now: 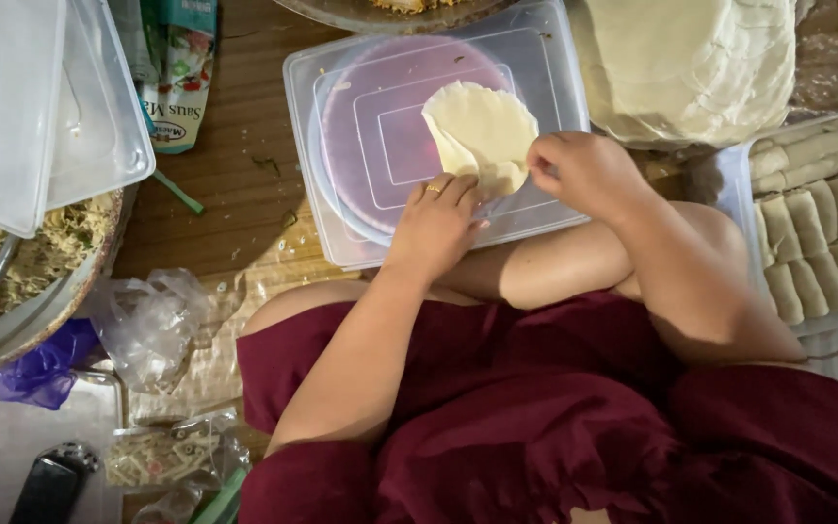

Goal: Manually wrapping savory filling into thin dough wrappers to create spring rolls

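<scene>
On the clear plastic lid (pixel 545 68), both hands, left hand (pixel 435 225) and right hand (pixel 584 173), pinch a pale round wrapper (pixel 482 131); green-white sachet (pixel 178 73) upper left.

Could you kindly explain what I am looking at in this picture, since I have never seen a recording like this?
There is no machine here: a camera worn on a person's head looks down at their own bare hands and lap. The left hand and right hand both hold a thin round pastry wrapper, lifted at its lower edge, over an upturned clear plastic lid covering a pink plate. A stack of more wrappers lies at the top right. A tray of finished rolls sits on the right, and a bowl of shredded filling with a spoon on the left, all on a wooden floor.
</scene>
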